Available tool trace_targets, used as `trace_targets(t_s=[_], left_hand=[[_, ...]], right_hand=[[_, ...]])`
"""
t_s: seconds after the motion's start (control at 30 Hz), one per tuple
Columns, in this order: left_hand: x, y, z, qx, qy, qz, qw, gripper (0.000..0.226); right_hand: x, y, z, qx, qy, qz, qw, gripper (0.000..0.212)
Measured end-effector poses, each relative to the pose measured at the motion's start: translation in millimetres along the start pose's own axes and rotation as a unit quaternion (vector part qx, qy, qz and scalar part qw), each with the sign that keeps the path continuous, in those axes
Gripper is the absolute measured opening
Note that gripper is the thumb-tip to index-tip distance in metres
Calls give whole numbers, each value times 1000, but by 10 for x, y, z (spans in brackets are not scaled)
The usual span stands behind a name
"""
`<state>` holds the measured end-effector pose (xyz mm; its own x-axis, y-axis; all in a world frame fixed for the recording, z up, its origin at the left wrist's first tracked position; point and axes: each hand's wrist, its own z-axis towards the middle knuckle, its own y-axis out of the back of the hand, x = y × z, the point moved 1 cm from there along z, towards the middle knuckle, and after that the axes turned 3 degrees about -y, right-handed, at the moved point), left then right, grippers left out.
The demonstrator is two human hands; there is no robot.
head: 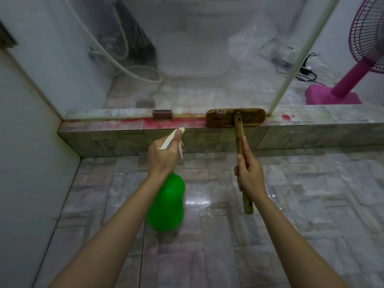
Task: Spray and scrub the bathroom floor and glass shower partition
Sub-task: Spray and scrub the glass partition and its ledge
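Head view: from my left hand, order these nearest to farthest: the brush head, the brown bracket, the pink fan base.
1. Brown bracket, on the curb straight ahead.
2. Brush head, on the curb, to the right.
3. Pink fan base, far right, beyond the curb.

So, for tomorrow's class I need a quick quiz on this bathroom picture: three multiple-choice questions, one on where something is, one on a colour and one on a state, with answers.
1. Where does the brush head rest?
A. On the floor tiles
B. On the raised tiled ledge at the foot of the glass partition
C. On a wall shelf

2. What colour is the body of the spray bottle?
A. Blue
B. Yellow
C. Green

3. What is the right hand doing?
A. Gripping the brush handle
B. Hanging empty
C. Pressing flat on the glass

Answers:
1 B, the head lies on the ledge against the glass.
2 C, the body below the left hand is green.
3 A, its fingers curl round the wooden handle.
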<state>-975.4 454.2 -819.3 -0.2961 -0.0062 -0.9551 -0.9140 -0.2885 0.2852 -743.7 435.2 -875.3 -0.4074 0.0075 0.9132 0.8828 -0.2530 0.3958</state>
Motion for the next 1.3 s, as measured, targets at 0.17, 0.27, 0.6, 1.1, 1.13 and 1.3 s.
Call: trace_targets(t_s=[0.17, 0.27, 0.6, 1.1, 1.13, 1.3], left_hand=[[4, 200, -14, -32, 0, -17, 999, 44], [13, 437, -49, -22, -7, -41, 999, 30], [2, 583, -180, -19, -30, -62, 997, 28], [-17, 697, -208, -39, -22, -104, 994, 37], [-22, 744, -228, -45, -23, -104, 993, 39], [5, 963, -280, -77, -16, -109, 991, 40]], right_hand=[[122, -308, -74, -35, -13, -31, 999, 52], [383, -631, -139, 47, 31, -62, 996, 52], [484, -56, 84, 19, -32, -87, 995, 50], [501, 70, 107, 61, -64, -43, 995, 47], [483, 93, 106, 35, -73, -28, 996, 47], [562, -389, -81, -24, -68, -16, 997, 51]])
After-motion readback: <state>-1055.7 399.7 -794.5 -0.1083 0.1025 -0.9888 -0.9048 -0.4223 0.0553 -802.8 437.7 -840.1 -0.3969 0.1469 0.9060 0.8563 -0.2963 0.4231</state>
